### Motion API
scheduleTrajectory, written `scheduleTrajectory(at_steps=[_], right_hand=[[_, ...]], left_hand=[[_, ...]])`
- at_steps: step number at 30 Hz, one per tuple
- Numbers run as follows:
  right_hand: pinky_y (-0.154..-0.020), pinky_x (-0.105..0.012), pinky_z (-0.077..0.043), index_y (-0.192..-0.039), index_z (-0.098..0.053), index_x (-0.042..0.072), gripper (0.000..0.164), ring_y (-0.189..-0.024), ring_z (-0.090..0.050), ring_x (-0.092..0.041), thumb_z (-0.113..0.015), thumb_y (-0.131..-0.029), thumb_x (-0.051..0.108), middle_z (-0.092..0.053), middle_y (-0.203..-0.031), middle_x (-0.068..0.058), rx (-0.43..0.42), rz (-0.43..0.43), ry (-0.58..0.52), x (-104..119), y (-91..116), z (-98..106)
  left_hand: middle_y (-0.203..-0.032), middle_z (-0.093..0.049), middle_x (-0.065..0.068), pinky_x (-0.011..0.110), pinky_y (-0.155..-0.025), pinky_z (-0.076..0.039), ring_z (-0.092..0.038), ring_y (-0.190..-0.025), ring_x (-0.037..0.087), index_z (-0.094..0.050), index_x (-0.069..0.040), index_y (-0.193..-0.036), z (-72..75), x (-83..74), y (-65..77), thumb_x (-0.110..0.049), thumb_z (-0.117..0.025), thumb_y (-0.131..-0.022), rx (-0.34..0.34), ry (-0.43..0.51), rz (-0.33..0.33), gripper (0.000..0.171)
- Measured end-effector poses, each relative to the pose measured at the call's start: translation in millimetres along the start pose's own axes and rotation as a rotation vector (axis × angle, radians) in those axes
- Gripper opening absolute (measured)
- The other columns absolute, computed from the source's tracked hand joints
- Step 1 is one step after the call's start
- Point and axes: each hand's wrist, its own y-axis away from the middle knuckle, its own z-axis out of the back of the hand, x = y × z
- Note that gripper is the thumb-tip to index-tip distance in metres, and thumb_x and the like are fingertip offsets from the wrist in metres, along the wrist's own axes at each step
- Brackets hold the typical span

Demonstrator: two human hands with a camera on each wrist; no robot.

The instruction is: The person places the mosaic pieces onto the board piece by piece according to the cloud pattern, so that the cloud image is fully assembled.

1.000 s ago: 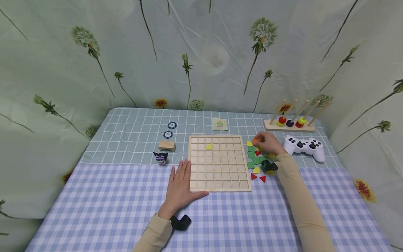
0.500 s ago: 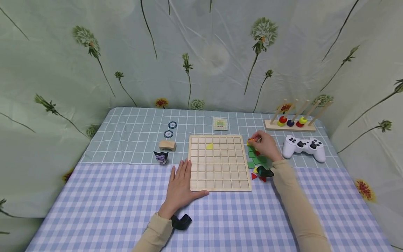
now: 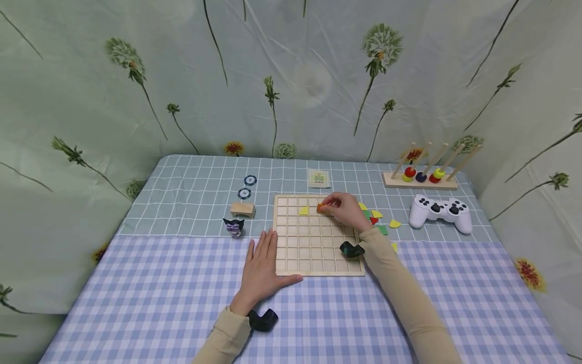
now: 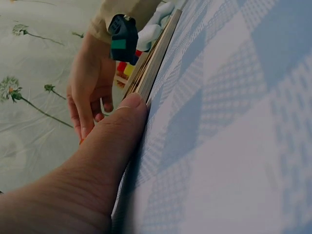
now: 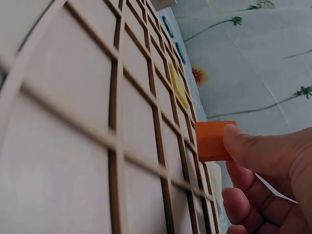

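Note:
Between thumb and fingertips, my right hand pinches an orange square tile over the upper part of a wooden grid board. In the right wrist view the tile stands on edge close to the grid ridges. A yellow tile lies in a cell to its left. My left hand lies flat with straight fingers at the board's lower left corner; its thumb touches the front edge. More yellow, green and red tiles, such as a yellow one, lie right of the board, partly hidden by my right arm.
A white game controller and a peg stand with coloured beads sit at the right. Left of the board are a wooden arch block, a small dark figurine and two round chips. A printed card lies behind.
My right hand has moved left from the tile pile to above the board, carrying the orange tile. More of the scattered tiles' far side now shows. The left hand has stayed put.

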Motion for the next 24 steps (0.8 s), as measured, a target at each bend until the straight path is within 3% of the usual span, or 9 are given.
scheduleTrajectory(at_steps=[11,18,24], right_hand=[[-0.063,-0.03,-0.041,-0.093,-0.07,0.007,0.012,-0.07,-0.049,-0.02,-0.069,-0.088,0.018,-0.064,-0.083,-0.003,0.039,0.061,0.078,6,-8,-17],[-0.071,-0.033,-0.045,-0.096,-0.073,0.008,0.013,-0.08,-0.051,-0.019,-0.07,-0.088,0.018,-0.06,-0.087,-0.002,0.045,0.095,0.145,5,-10,-20],[-0.065,-0.033,-0.04,-0.099,-0.076,0.008,0.016,-0.076,-0.046,-0.019,-0.07,-0.088,0.017,-0.058,-0.085,-0.002,0.031,0.134,0.216,3,-7,-19]], left_hand=[[-0.155,-0.017,0.016,0.047,-0.113,-0.001,-0.008,-0.143,0.028,-0.015,0.002,-0.15,-0.7,0.1,-0.3,-0.082,-0.055,-0.067,-0.017,-0.013,-0.005,0.125],[-0.155,-0.016,0.016,0.046,-0.113,-0.001,-0.008,-0.143,0.028,-0.014,0.001,-0.15,-0.5,0.1,0.3,-0.082,-0.056,-0.067,-0.01,-0.007,0.001,0.125],[-0.155,-0.015,0.016,0.046,-0.113,0.0,-0.007,-0.143,0.027,-0.014,0.002,-0.15,0.1,-0.5,0.2,-0.081,-0.058,-0.066,0.0,-0.007,0.006,0.126]])
